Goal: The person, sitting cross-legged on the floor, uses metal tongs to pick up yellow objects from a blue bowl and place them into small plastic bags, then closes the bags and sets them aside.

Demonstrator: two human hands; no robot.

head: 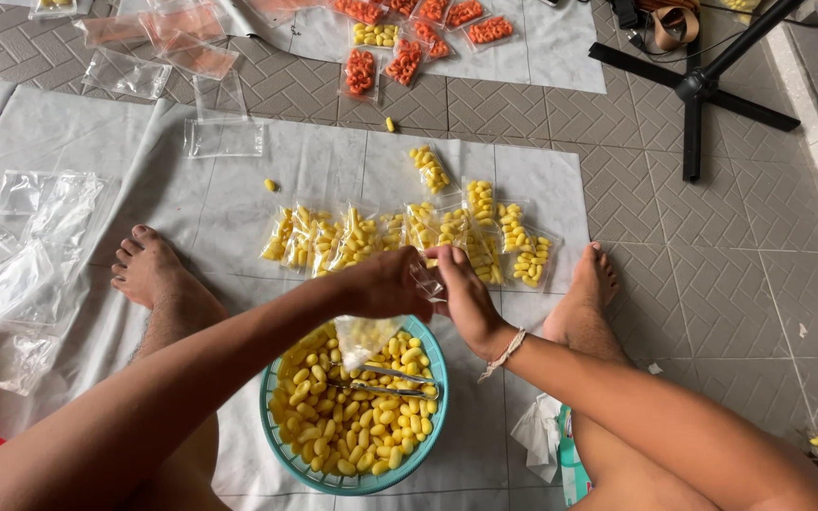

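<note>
the small clear bag of yellow pieces hangs at frame centre, just above the teal basket. my left hand and right hand both pinch its top edge, likely pressing it shut. tongs rest on the pieces. filled bags lie beyond on the cloth.

Single head-worn view, looking steeply down, close over lap and basket, floor mat beyond

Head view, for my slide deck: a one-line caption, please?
Both hands hold a small clear bag over a teal basket of yellow pieces.
</note>
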